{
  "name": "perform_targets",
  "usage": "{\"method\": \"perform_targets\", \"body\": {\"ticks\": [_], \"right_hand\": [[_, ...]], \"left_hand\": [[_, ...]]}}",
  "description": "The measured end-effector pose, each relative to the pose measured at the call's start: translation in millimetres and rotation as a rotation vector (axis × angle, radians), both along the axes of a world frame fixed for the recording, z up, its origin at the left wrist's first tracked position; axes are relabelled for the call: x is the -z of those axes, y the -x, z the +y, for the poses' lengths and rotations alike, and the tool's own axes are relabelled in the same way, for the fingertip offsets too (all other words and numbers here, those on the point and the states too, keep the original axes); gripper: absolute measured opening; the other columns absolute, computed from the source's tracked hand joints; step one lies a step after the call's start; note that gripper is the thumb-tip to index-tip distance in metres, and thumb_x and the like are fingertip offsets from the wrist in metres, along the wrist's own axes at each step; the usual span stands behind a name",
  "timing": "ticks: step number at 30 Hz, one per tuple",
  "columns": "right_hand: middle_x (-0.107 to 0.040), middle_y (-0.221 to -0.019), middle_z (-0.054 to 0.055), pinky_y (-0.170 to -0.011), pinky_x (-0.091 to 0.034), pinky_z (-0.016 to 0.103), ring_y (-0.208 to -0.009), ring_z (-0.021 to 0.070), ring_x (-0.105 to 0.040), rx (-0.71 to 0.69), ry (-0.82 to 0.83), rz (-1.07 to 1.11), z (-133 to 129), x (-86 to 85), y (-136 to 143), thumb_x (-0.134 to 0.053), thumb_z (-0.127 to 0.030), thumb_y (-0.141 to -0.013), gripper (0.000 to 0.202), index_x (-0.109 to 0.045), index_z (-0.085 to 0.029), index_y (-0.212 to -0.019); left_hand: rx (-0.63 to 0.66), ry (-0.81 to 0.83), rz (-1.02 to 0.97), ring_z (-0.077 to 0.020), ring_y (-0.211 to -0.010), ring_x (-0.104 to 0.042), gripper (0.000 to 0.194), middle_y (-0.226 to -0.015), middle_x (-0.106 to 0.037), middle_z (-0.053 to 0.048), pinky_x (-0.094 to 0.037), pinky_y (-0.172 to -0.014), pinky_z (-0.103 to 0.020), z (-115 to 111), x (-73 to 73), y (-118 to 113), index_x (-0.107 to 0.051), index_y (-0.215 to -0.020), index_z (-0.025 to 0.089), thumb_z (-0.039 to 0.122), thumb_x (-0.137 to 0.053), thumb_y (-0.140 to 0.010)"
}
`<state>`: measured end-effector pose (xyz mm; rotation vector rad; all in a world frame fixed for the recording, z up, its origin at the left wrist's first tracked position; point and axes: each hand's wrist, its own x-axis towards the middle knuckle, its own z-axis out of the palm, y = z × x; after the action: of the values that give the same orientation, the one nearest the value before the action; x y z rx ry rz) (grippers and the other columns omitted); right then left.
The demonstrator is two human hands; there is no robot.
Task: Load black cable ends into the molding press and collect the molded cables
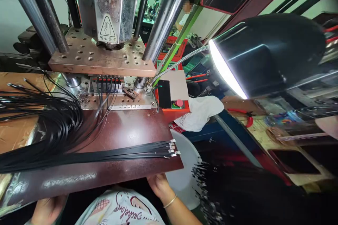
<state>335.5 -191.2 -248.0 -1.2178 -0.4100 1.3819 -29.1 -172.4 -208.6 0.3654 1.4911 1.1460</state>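
At the bottom left, my left hand (47, 209) is under the front edge of the dark red board (105, 174), its fingers hidden. My right hand (158, 185), with a bracelet at the wrist, is below the same edge further right, its fingers mostly hidden by the board. A bundle of flat black cables (113, 154) lies across the board, with metal connectors (173, 147) at its right end. Several thin cables run back into a fixture (107, 86) under the raised metal plate (102, 59) of a press.
More black cables (63, 116) are heaped at the left. A phone (164, 94), a red button (179, 103) and a white cloth (200, 112) are right of the press. A lit lamp (264, 56) hangs at the right, a grey bin (185, 161) stands below, and a person (185, 15) is behind.
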Motion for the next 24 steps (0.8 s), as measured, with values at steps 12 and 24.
{"method": "perform_targets", "body": {"ticks": [12,24], "right_hand": [[-0.069,-0.072,0.0,-0.059,-0.051,0.035,-0.065,0.02,-0.06,-0.035,0.06,0.087,4,7.7,-7,-0.088,-0.074,-0.044,0.064,-0.057,-0.027,-0.076],[-0.067,-0.068,-0.001,-0.061,-0.05,0.033,-0.065,0.0189,-0.06,-0.059,0.04,0.09,5,7.1,-8,-0.087,-0.078,-0.043,0.067,-0.058,-0.026,-0.074]], "left_hand": [[-0.024,-0.075,-0.048,-0.0252,-0.102,-0.071,0.034,-0.084,-0.078,0.004,-0.062,-0.062,-0.022,8,2.8,-1,-0.069,-0.085,0.029,0.031,-0.085,-0.055],[-0.02,-0.099,-0.061,-0.0269,-0.098,-0.073,0.043,-0.094,-0.079,0.005,-0.064,-0.066,-0.028,8,9.1,2,-0.071,-0.087,0.033,0.034,-0.089,-0.048]]}}
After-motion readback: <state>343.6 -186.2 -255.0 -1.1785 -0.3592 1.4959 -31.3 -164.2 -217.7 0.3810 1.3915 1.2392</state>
